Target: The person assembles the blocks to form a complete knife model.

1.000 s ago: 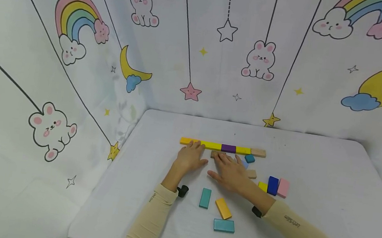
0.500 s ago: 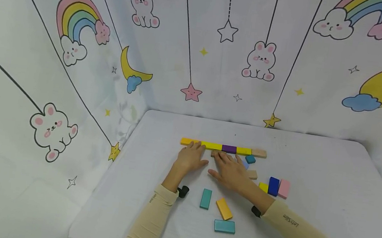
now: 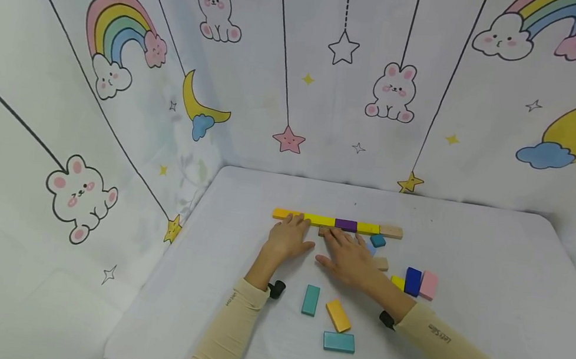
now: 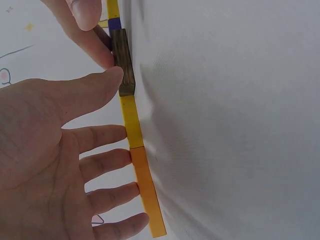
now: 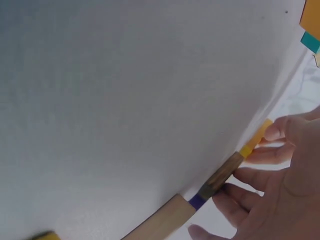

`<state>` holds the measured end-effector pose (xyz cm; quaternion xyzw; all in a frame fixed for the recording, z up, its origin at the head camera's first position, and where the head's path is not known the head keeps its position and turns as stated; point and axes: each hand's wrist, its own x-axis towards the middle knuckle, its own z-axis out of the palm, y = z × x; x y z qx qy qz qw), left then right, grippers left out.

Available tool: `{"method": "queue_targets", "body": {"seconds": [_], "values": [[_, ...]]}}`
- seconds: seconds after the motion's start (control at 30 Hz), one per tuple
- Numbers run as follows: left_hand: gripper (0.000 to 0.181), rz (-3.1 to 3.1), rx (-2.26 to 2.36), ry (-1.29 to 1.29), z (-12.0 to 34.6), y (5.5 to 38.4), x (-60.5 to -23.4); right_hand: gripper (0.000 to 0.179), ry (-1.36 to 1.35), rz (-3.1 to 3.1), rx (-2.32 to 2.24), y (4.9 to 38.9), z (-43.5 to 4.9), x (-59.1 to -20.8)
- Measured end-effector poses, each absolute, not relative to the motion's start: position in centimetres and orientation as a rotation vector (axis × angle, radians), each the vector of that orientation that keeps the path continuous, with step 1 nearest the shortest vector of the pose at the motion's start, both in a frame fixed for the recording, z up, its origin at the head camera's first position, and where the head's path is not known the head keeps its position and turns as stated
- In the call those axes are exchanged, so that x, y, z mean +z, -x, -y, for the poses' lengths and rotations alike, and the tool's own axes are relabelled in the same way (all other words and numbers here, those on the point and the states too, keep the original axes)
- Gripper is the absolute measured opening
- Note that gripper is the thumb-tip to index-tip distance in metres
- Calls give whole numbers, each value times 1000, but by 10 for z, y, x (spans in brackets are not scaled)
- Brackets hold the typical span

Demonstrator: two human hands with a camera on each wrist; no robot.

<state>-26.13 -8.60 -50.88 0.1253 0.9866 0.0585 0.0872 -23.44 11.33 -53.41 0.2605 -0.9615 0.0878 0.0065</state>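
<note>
A single row of blocks (image 3: 322, 221) lies along the back part of the table: orange, yellow, purple, yellow and light wood. My left hand (image 3: 286, 238) rests against its left part. In the left wrist view its spread fingertips touch the orange block (image 4: 148, 192) and the yellow block (image 4: 132, 122), and its thumb is right at a dark brown wooden block (image 4: 123, 62). My right hand (image 3: 350, 259) lies just in front of the row, extended fingertips at the brown block (image 5: 224, 172). In the head view that block is partly hidden by the fingers.
Beside my right hand lie a teal-blue block (image 3: 377, 240) and a light wood block (image 3: 380, 264). Further right are yellow (image 3: 397, 282), dark blue (image 3: 412, 281) and pink (image 3: 428, 285) blocks. Nearer are two teal blocks (image 3: 310, 300) and an orange one (image 3: 339, 315).
The right hand's thumb shifts very slightly to the right. Both hands otherwise keep their places at the row, and the blocks look unmoved.
</note>
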Motion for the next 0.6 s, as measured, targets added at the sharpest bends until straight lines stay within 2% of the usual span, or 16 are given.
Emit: {"method": "queue_targets", "body": {"seconds": [0.27,0.43,0.6], "values": [[71,-2940,152,-387,84,262,-509,74,-728,3052,413,235,-122,-521],[71,-2935,161,-373,84,263,-510,71,-622,3053,479,231,-144,-511],[71,-2929,169,-372,85,263,-509,65,-624,3039,479,224,-164,-509]]}}
